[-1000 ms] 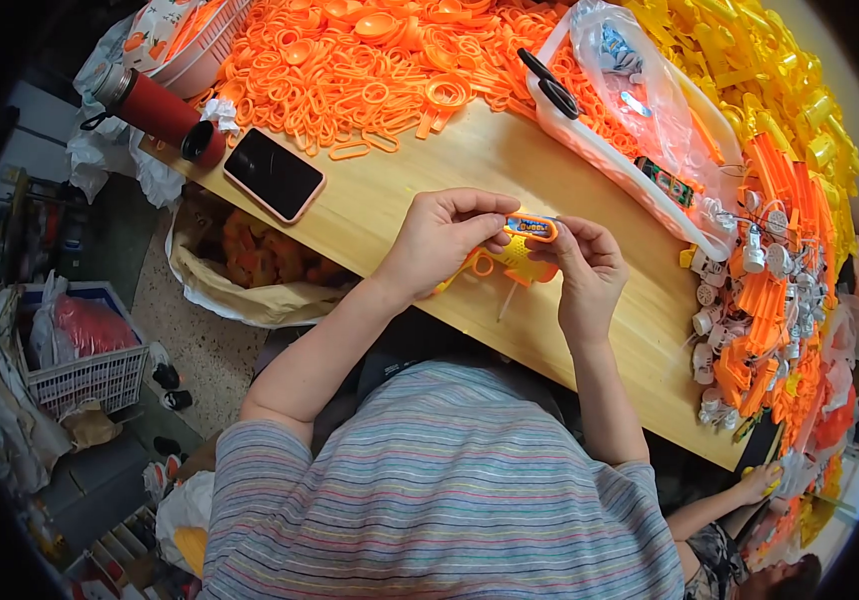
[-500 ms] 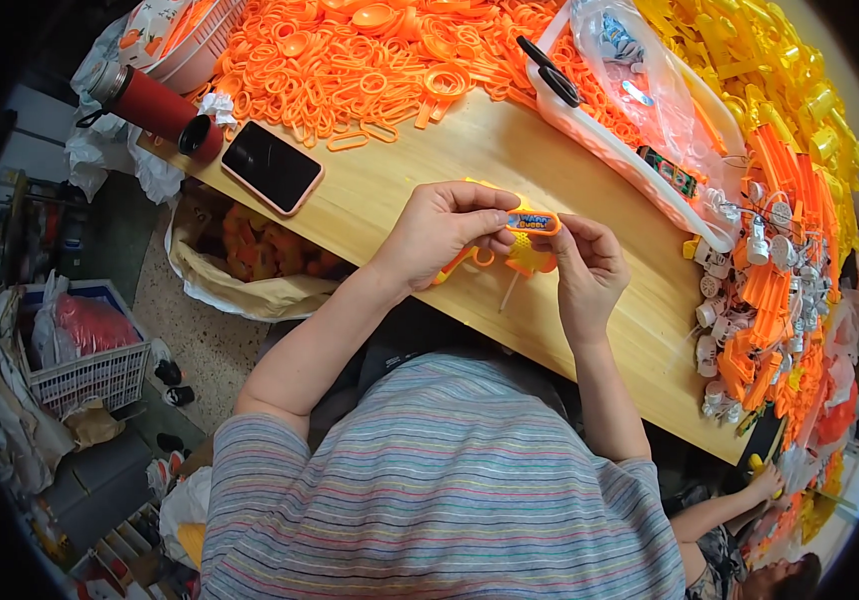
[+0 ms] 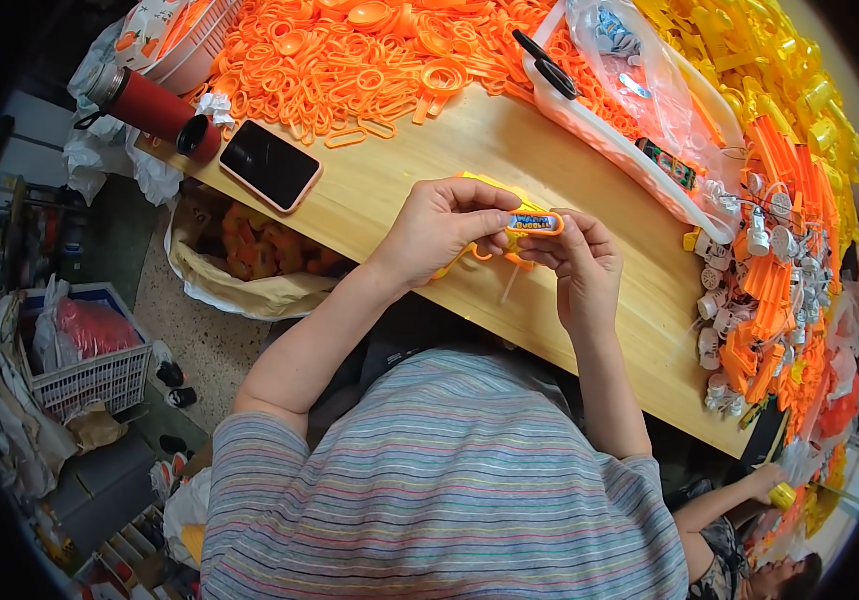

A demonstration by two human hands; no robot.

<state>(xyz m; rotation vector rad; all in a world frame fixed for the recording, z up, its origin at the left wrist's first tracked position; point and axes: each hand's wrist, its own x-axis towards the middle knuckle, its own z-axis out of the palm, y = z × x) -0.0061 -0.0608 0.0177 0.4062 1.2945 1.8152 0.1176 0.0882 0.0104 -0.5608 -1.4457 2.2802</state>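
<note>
Just above the table's front part, I hold a small oval orange plastic piece (image 3: 555,229) with a printed sticker on its face. My left hand (image 3: 435,228) pinches its left end between thumb and fingers. The right end is pinched by my right hand (image 3: 588,262), its thumb pressing near the edge of the sticker. Behind and below the piece is a yellow and orange plastic toy part (image 3: 528,203), mostly hidden by my hands. A thin pale stick (image 3: 511,284) points from beneath it toward the table's front edge.
Orange plastic loops (image 3: 330,85) are heaped at the back. A phone (image 3: 270,167) and red flask (image 3: 155,108) lie left. A white tray (image 3: 640,160) stands right, beside orange parts with white wired pieces (image 3: 758,240) and yellow parts (image 3: 800,75). Another person's arm (image 3: 720,508) shows lower right.
My right hand has shifted slightly up and left, with its fingers tucked more under the orange piece. The piece has tilted a little, showing more of its sticker.
</note>
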